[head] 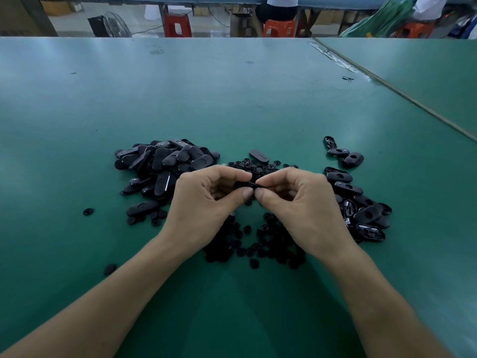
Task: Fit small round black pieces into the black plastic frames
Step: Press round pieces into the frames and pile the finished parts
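1. Both hands gripped one frame (244, 186), held just above the table (232, 99). The left hand (206, 200) pinched its left end and the right hand (299, 200) its right end, thumbs nearly touching.
2. Fingers hid whether a round piece was seated in it.
3. A piece pressed in tilted would likely jam or pop free. It would then drop among the loose pieces (258, 244) right below and be hard to pick out.
4. The left pile (165, 161) lay just beside the left hand, and the right pile (358, 202) lay against the right wrist. A wide elbow swing could mix the two piles.
5. Two strays (88, 211) lay apart at the left, an easy thing to overlook.
6. Bare mat stretched far ahead, and the seam (387, 86) and far edge lay well apart.
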`<control>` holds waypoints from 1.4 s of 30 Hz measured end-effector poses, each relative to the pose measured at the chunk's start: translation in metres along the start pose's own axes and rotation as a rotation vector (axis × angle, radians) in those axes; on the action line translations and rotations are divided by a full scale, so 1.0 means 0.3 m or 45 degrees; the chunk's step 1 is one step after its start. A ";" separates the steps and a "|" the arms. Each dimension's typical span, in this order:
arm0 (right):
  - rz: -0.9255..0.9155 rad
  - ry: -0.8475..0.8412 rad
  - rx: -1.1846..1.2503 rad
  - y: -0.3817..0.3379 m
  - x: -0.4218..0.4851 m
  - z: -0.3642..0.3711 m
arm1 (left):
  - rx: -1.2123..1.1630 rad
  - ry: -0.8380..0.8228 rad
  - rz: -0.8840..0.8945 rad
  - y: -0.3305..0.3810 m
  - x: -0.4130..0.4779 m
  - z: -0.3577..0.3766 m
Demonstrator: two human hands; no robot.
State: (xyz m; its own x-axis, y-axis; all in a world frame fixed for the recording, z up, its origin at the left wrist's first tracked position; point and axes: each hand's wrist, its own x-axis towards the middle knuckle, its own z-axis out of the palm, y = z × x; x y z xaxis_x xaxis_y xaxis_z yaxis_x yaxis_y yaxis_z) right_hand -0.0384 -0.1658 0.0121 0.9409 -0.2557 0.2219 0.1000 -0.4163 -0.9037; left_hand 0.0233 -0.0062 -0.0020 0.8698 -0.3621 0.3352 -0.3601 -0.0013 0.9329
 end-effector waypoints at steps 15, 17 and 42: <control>0.032 -0.040 0.021 -0.005 0.009 -0.006 | -0.091 0.012 -0.057 0.003 0.000 -0.006; 0.028 -0.072 0.022 -0.001 0.009 -0.015 | -0.087 0.000 -0.050 0.002 -0.001 -0.005; -0.033 0.026 -0.163 -0.024 -0.002 -0.004 | 0.051 0.092 0.005 -0.022 0.000 0.002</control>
State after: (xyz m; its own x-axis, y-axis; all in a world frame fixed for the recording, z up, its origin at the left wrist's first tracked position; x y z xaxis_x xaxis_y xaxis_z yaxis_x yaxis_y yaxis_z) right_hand -0.0401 -0.1637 0.0187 0.9316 -0.2610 0.2531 0.0806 -0.5306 -0.8438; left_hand 0.0255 -0.0066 -0.0083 0.8899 -0.2941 0.3486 -0.3753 -0.0377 0.9261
